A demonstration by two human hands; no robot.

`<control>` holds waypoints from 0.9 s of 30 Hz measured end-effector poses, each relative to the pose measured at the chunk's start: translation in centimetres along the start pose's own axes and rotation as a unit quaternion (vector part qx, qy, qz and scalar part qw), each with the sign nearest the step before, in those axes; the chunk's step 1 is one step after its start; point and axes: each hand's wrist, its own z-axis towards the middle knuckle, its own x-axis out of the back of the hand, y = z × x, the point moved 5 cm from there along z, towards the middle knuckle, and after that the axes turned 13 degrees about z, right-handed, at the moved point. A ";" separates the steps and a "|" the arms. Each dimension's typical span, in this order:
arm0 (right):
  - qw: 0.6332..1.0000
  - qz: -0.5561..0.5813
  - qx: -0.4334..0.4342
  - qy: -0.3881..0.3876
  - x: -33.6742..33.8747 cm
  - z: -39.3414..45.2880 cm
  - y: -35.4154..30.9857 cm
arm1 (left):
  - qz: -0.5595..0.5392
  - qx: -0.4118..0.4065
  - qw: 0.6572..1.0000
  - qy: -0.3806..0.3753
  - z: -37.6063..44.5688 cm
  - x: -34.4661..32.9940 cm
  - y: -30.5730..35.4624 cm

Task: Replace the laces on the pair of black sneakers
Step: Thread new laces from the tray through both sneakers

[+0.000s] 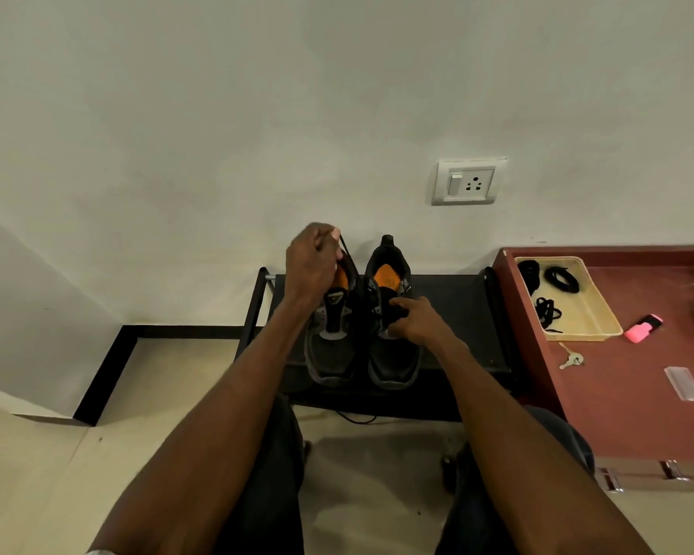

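Head view | left hand (312,263) raised, pinching thin black lace (345,250) of left black orange-lined sneaker (332,334) | right hand (416,319) fingers curled, gripping right black sneaker (393,354) at its lacing | black shoe rack (457,314)

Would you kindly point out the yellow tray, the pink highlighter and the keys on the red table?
yellow tray (595,310): head view, bare floor of the tray, right of the black laces.
pink highlighter (642,328): head view, middle of its body.
keys (572,359): head view, on the key heads, below the tray.
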 end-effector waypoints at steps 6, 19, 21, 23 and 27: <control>0.989 -0.142 0.028 0.009 -1.1 -0.7 0.5 | -0.066 -0.049 0.992 0.099 1.6 2.5 4.9; 0.982 -0.180 0.040 0.033 -1.6 -1.0 0.7 | -0.063 -0.097 0.984 0.135 1.2 2.9 7.3; 0.982 -0.182 0.043 0.036 -1.5 -1.0 0.7 | -0.054 -0.089 0.984 0.147 1.2 2.9 7.1; 0.981 -0.185 0.045 0.036 -1.5 -1.3 0.5 | -0.036 -0.067 0.984 0.161 1.4 3.3 6.7; 0.984 -0.174 0.022 0.010 -1.3 -1.4 0.0 | 0.290 -0.035 0.933 0.212 1.2 4.7 5.8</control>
